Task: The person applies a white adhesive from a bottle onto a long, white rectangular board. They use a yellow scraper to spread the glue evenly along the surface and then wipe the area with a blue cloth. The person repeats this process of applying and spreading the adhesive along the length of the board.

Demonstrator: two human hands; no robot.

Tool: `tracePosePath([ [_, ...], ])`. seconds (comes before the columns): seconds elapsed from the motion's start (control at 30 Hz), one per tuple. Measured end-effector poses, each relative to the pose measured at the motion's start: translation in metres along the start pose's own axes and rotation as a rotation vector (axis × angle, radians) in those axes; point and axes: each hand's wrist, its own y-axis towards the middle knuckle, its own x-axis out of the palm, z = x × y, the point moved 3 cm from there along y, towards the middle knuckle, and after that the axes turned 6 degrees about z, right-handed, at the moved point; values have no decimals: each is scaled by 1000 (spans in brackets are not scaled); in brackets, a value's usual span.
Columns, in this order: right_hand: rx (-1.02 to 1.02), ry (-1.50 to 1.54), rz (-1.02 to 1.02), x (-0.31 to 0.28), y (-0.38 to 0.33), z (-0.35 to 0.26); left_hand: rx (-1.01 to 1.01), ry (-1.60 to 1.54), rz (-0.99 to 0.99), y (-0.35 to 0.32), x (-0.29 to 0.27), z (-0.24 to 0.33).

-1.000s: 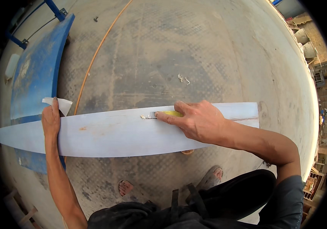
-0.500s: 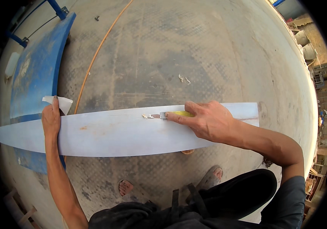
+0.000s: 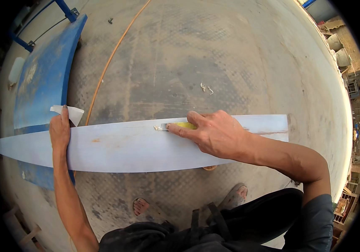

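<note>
Across the view lies a long white board point(image 3: 117, 153), tapered at its left end, with faint brown marks. My right hand point(image 3: 218, 132) is closed round a yellow-handled scraper point(image 3: 184, 125), its flat metal blade on the board's upper part. Whitish scrapings point(image 3: 158, 127) are gathered at the blade's left edge. Over the board's far edge on the left, my left hand point(image 3: 60, 128) pinches a folded piece of white paper point(image 3: 74, 114) under the thumb. Its other fingers are largely hidden.
A blue platform cart point(image 3: 41, 84) stands under the board's left part. An orange hose point(image 3: 108, 63) runs over the dusty floor point(image 3: 180, 54). Scraps of white material point(image 3: 206, 88) lie beyond the board. Buckets point(image 3: 342, 56) stand at the far right.
My right hand has pushed the scraper leftward along the board, with scrapings bunched at its blade. My left hand keeps its place on the board with the paper.
</note>
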Motion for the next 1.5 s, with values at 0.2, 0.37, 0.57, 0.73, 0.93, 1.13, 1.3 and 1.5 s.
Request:
tracePosePath([
  [0.2,39,0,-114,-4,-14,5,-34,-20,1,-5,-4,-2],
  [0.37,-14,-30,60,9,0,2,4,-16,8,-5,0,6],
  [0.57,11,5,-55,0,-7,2,-14,11,-6,-4,-5,6],
  [0.73,-14,-59,44,10,1,-1,22,-45,3,-4,0,2],
  [0.93,-23,11,-24,3,1,-4,-9,-16,-15,-6,-3,8],
  [1.13,-5,-21,-29,6,-1,-2,-3,-16,-12,-7,-5,10],
  [1.3,-49,0,-3,5,17,-14,-13,-19,8,-7,-3,13],
  [1.5,-15,-24,-109,-5,-8,1,-2,-17,-8,-5,-3,4],
])
